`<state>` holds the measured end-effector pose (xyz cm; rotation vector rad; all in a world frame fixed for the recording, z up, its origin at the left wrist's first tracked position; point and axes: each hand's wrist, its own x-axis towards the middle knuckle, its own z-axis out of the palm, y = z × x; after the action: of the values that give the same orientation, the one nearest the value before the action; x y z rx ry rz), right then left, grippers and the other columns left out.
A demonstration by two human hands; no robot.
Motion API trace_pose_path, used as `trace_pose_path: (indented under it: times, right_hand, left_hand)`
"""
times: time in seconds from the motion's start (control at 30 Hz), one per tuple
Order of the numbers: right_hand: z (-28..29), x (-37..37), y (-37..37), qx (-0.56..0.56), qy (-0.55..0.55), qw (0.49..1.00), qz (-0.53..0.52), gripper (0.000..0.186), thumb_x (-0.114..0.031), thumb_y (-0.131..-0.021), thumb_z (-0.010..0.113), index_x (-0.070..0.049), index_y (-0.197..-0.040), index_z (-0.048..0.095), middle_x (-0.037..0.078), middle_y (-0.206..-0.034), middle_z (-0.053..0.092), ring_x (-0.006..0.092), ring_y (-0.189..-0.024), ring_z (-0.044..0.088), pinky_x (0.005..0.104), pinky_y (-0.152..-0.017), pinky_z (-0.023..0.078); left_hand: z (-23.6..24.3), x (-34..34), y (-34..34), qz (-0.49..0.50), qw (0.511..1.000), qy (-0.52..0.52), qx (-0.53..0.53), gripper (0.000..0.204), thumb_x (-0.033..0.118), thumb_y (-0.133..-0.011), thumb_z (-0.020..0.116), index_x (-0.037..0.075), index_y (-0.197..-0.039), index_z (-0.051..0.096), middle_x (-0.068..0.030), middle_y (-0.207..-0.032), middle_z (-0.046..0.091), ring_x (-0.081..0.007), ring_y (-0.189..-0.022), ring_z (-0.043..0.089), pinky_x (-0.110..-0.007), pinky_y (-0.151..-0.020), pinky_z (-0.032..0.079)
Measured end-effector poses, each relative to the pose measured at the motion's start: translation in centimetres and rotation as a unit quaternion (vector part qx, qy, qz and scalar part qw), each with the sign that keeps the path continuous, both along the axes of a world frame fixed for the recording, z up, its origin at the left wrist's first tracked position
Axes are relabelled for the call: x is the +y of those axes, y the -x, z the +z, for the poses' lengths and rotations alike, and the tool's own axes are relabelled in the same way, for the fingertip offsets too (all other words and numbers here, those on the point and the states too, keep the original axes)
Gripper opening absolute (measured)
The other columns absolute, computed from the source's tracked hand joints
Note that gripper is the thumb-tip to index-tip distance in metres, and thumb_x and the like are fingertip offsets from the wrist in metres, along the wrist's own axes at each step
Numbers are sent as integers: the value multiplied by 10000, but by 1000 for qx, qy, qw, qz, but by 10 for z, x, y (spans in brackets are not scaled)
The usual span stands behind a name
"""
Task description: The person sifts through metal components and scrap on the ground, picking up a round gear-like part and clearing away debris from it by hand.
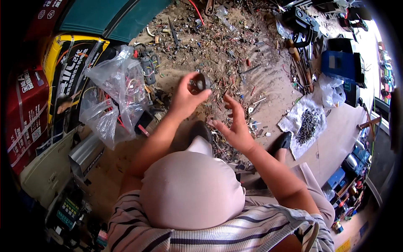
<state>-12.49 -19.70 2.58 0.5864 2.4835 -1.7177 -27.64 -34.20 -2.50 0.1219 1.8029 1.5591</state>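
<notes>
My left hand [184, 98] is closed around a dark ring-shaped thing [203, 82], which looks like a roll of black tape, pinched between thumb and fingers. To its right and a little nearer, my right hand [238, 132] hovers over the littered ground, thumb and curled fingers apart. Nothing can be made out between them. Below both hands lies a spread of small scraps [226, 145], with bits of wire, plastic and metal. A dark shoe [200, 131] shows just under my left hand.
On the left, a clear plastic bag [121, 96] with wires stands by yellow-black and red boxes [27, 113]. At right, a white cloth [300, 145] holds many small dark pieces. Beyond it are a blue box [342, 66] and long-handled tools [300, 63]. Teal cases [90, 19] stand far left.
</notes>
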Motion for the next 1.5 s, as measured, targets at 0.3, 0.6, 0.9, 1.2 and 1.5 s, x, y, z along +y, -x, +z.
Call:
trace_pose_path:
  times: [0.3,0.6,0.9,1.2,1.5]
  right_hand:
    - [-3,-4,-22,-70,80,994,3,485,-151,-890,659,-34,-1321,468,121,-1227,538,216,-1045,553,305,-762,504]
    - [-4,5,-24,-89,132,987,-7,340,-135,-924,620,-18,-1232,537,98,-1129,597,165,-893,623,283,-742,512]
    - [-1,5,-26,-169,189,967,20,271,-94,-959,576,-15,-1217,543,43,-1085,608,100,-953,561,250,-846,464]
    - [-3,1,-30,-134,172,976,-5,274,-164,-922,621,-48,-1170,600,80,-990,656,151,-778,605,284,-721,506]
    - [4,5,-26,-206,171,963,26,252,-94,-957,579,-7,-1193,563,55,-1051,641,108,-945,588,265,-852,484]
  left_hand:
    - [-17,21,29,-144,854,299,401,637,188,-638,803,42,-1188,519,-167,-1179,490,-373,-1145,454,-463,-998,400]
    - [-2,-12,40,14,893,253,372,610,192,-665,821,65,-1192,541,-131,-1165,511,-303,-1073,530,-400,-929,448]
    - [0,5,74,89,872,253,409,612,220,-682,814,69,-1204,534,-138,-1162,505,-312,-1061,517,-417,-931,437]
    - [-28,22,88,7,850,308,427,630,200,-669,767,52,-1219,499,-182,-1200,459,-387,-1125,456,-493,-972,403]
    - [-11,10,40,51,848,258,461,630,165,-661,786,77,-1220,510,-158,-1146,486,-357,-1088,499,-453,-966,412]
